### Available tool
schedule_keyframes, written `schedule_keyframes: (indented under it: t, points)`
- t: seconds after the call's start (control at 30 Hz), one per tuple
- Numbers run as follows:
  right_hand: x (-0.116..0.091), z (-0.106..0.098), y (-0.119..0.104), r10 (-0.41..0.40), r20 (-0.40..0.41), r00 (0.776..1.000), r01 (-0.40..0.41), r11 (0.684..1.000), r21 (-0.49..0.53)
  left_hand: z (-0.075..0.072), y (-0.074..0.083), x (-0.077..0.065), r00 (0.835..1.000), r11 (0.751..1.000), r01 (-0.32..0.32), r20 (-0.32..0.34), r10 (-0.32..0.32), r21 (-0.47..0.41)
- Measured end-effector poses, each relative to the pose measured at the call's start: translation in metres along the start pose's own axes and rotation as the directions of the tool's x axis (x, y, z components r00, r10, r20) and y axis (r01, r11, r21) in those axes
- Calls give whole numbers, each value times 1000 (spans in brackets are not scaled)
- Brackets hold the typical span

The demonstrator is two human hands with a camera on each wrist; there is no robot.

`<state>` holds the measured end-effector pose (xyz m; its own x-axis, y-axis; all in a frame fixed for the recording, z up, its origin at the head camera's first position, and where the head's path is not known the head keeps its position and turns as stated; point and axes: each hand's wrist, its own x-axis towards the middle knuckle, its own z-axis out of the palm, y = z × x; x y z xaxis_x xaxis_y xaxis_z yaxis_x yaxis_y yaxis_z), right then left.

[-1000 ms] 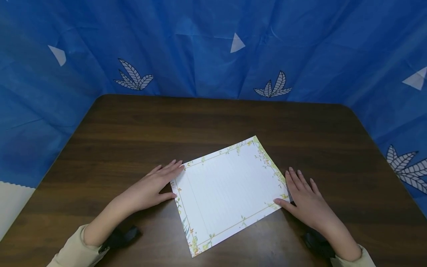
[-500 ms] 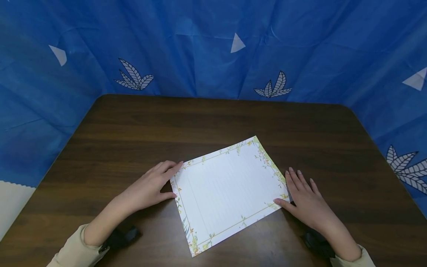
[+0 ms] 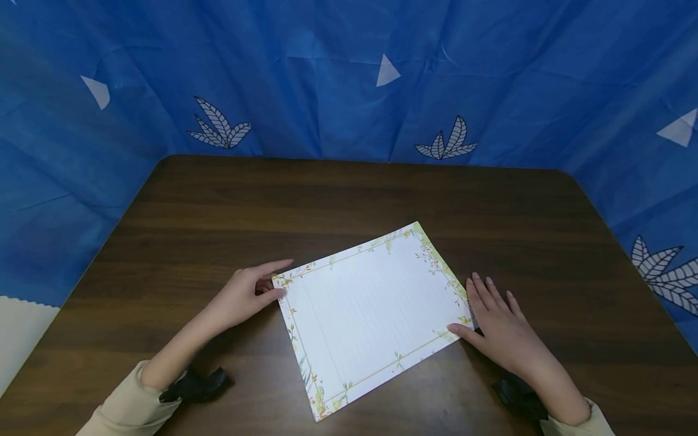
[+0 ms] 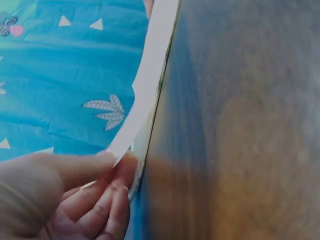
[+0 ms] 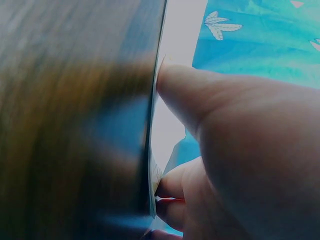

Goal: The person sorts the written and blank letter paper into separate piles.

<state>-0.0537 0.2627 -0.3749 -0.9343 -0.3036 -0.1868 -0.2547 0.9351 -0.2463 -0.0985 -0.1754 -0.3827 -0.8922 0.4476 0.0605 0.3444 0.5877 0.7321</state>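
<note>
On the dark brown woodgrain desk [image 3: 349, 191], a white rectangular leafy-bordered paper [image 3: 376, 303] sits slantwise, long axis running side to side; left hand [image 3: 240, 297] pinches its far-left corner, right hand [image 3: 500, 333] just chills, fingers straight, thumb on the near-right one.

No text, number, label or brand can be read, neither on the white rectangular paper [image 3: 376, 315] with its yellow-green floral border nor on the blue leaf-and-triangle-printed cloth backdrop [image 3: 327, 103].
</note>
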Motion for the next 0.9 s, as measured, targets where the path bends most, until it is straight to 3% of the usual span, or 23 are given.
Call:
schedule_keyframes:
  t: [0.07, 0.13, 0.27, 0.53, 0.7, 0.8, 0.9]
  points:
    - [0, 0, 0, -1, -2, 1000, 1, 1000, -1, -1, -4, 1, 999, 990, 42, 3, -42, -138]
    - [0, 1, 1, -2, -3, 1000, 2, 1000, 3, -1, -6, 1, 997, 962, 78, 28, -73, -262]
    - [-1, 2, 1, -1, -6, 1000, 1, 1000, 12, -2, -9, 3, 991, 904, 132, 77, -110, -407]
    - [0, 0, 1, 0, -6, 1000, 0, 999, 40, -4, -8, 4, 971, 800, 237, 123, -203, -552]
    - [1, -2, 4, -9, -14, 1000, 9, 998, 59, -5, -11, 2, 965, 764, 263, 140, -223, -589]
    - [1, -4, 6, -19, -70, 997, 25, 995, 93, -7, -12, 1, 964, 746, 265, 138, -229, -611]
    - [1, -9, 6, -12, -181, 983, 45, 983, 177, -7, -14, 1, 962, 720, 266, 126, -243, -641]
